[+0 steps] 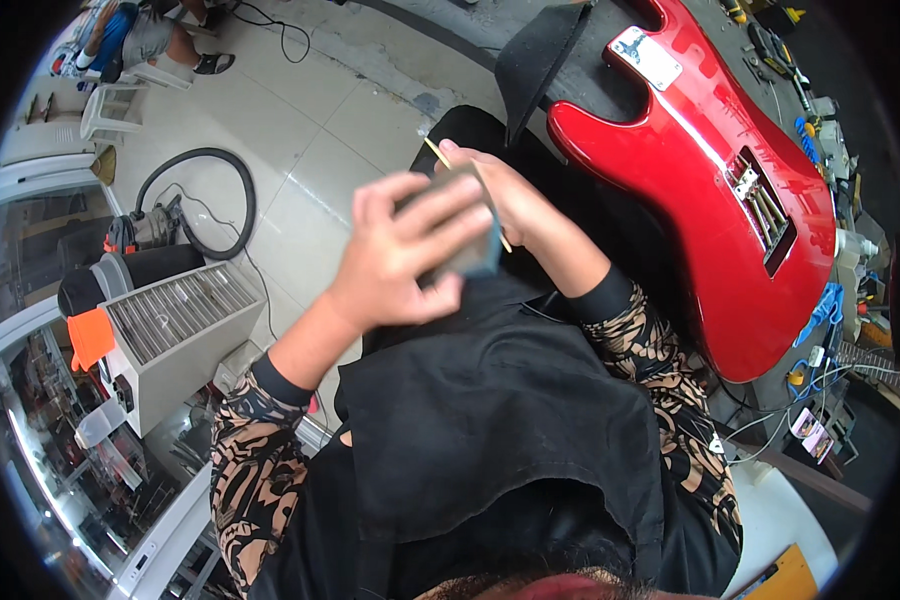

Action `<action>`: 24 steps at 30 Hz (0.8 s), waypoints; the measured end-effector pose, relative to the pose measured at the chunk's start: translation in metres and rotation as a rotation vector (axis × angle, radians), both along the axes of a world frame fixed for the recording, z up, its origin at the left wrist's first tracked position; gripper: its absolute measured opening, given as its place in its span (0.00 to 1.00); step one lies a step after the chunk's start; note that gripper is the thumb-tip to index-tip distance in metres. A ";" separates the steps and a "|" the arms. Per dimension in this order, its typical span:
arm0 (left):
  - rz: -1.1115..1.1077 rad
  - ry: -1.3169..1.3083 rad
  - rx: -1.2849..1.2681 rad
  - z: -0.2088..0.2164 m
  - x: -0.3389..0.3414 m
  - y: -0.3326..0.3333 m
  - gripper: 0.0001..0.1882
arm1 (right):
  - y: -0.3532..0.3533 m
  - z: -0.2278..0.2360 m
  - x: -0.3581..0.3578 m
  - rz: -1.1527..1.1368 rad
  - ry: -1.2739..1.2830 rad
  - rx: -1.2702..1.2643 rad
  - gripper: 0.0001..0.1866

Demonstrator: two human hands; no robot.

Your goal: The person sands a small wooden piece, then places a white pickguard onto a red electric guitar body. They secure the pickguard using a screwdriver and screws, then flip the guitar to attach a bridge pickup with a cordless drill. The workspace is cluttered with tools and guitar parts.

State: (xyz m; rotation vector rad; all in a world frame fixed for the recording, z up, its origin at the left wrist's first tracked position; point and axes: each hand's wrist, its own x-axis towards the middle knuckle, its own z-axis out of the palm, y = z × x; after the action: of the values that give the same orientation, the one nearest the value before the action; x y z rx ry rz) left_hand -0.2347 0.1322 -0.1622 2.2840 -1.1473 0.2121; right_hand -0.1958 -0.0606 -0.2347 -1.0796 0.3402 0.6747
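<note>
My left hand (395, 245) is blurred. Its fingers are wrapped over a flat grey-brown pad with a bluish edge (486, 258), possibly a sanding pad. Just beyond it, my right hand (505, 195) grips a thin pale strip (435, 151) that looks like wood. The strip slants behind the pad, and its middle is hidden. The pad overlaps the strip in view; whether they touch I cannot tell. Both hands are above my lap, over a black apron (500, 410).
On the right, a glossy red electric guitar body (660, 160) lies on a cluttered workbench beside a black curved piece (535, 65). To the left are a vacuum cleaner with a black hose (247, 200) and a slatted grey box (185, 325). A person (150, 40) sits at the far left.
</note>
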 end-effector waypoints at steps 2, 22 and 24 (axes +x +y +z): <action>0.096 -0.078 0.008 -0.003 0.026 0.010 0.37 | -0.009 0.002 -0.003 0.098 -0.061 -0.019 0.27; 0.105 0.042 -0.103 0.001 -0.003 -0.004 0.26 | 0.003 0.013 -0.004 -0.032 -0.053 -0.021 0.26; 0.169 0.039 -0.149 -0.002 0.015 0.006 0.25 | 0.003 0.012 -0.006 -0.005 -0.070 -0.073 0.27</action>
State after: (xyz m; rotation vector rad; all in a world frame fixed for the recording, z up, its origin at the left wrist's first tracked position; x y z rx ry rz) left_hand -0.2201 0.1382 -0.1642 2.2421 -0.8885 0.3055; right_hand -0.2021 -0.0577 -0.2225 -1.1681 0.3094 0.6224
